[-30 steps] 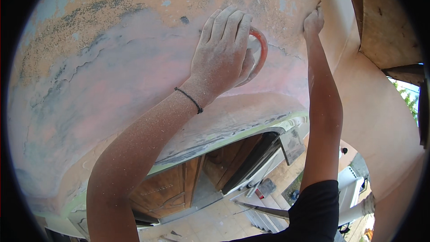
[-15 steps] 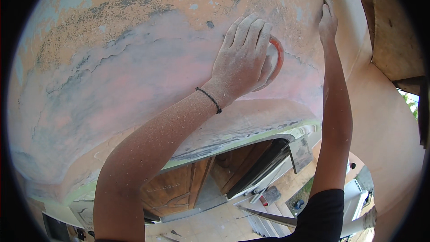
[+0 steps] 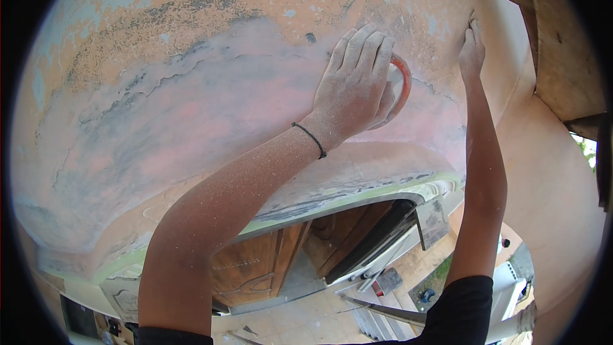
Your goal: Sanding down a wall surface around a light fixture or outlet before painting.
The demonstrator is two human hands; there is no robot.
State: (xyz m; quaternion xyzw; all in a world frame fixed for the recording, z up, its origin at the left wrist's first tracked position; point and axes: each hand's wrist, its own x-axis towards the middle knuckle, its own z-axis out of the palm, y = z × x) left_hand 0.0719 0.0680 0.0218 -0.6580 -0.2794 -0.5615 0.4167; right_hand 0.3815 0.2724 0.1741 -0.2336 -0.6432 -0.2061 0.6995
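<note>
Dusted with pale powder, my left hand is spread over a round orange-rimmed disc and grips it against the wall. Most of the disc lies hidden under the palm, and its exact kind does not show. A dark cord bracelet circles that wrist. Beneath the hands is a curved wall surface, patchy in pink, grey and peach, with cracks running across it. Farther right, my right hand reaches up with its fingers stretched out against the peach wall; a small dark bit shows at its fingertips, too small to name.
Below the wall's pale green lower edge is an opening with wooden doors. Far down are a tiled floor, steps and a grey-and-red block. A brown wooden panel stands at the upper right.
The whole view has shifted, so the wall appears slightly farther right. My right hand has slid a little lower on the wall. My left hand keeps its grip on the disc at nearly the same spot.
</note>
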